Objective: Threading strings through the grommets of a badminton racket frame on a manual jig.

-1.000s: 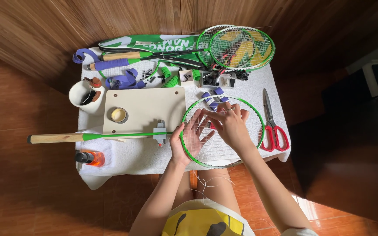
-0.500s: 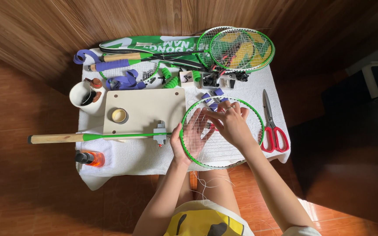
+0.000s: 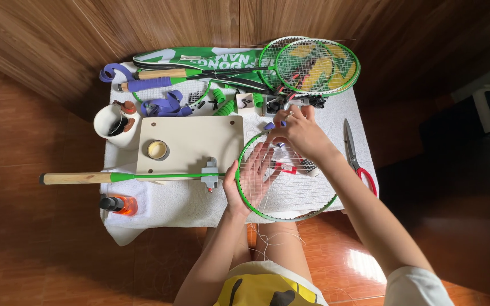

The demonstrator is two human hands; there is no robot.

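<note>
Head view: green racket (image 3: 290, 190) flat at the table's (image 3: 336, 113) near right part, wooden handle reaching past the left edge. Left hand (image 3: 250, 178) spread open under the strings, palm up, thumb on the frame's left rim. Right hand (image 3: 299, 131) at the far rim of the frame, fingertips pinched together; whether on string, cannot tell. White cup (image 3: 112, 123) near the far left corner, dark contents unclear. Orange bottle (image 3: 119, 204) at the near left corner. Red-handled scissors (image 3: 357, 158) along the right edge.
</note>
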